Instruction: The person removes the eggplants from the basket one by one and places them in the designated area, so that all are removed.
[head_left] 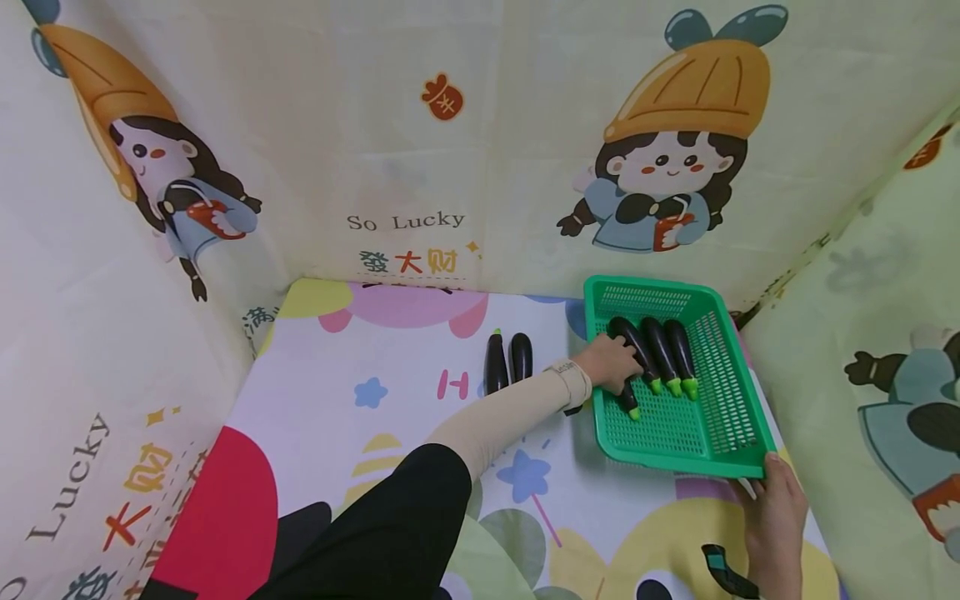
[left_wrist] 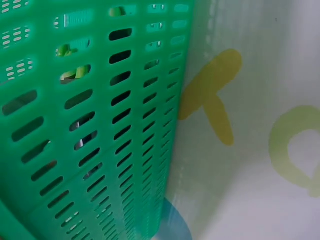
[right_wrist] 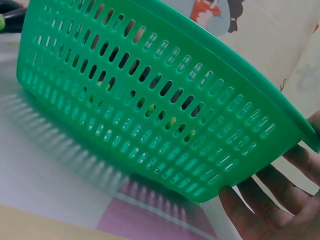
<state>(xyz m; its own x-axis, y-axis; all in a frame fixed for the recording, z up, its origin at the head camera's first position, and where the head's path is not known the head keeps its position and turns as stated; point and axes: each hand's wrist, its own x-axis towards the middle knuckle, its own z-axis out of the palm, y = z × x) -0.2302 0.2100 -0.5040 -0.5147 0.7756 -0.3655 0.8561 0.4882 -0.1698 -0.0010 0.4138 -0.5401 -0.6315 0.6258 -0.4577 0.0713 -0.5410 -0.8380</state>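
Note:
A green plastic basket (head_left: 723, 450) stands on the right of the table, with several dark eggplants (head_left: 678, 346) with green stem ends lying inside. My left hand (head_left: 609, 363) reaches over the basket's left rim, its fingers curled round an eggplant (head_left: 630, 402) that is partly covered by the hand. At the near right corner my right hand (head_left: 776, 508) grips the rim; the right wrist view shows its fingers (right_wrist: 265, 205) against the outer wall. Only the perforated basket wall (left_wrist: 100, 125) shows in the left wrist view, not the left hand.
Two more eggplants (head_left: 496, 364) lie on the printed tabletop (head_left: 315, 392) left of the basket, partly behind the left forearm. Patterned cloth walls (head_left: 405, 150) enclose the table at the back and sides, with the basket close to the back one.

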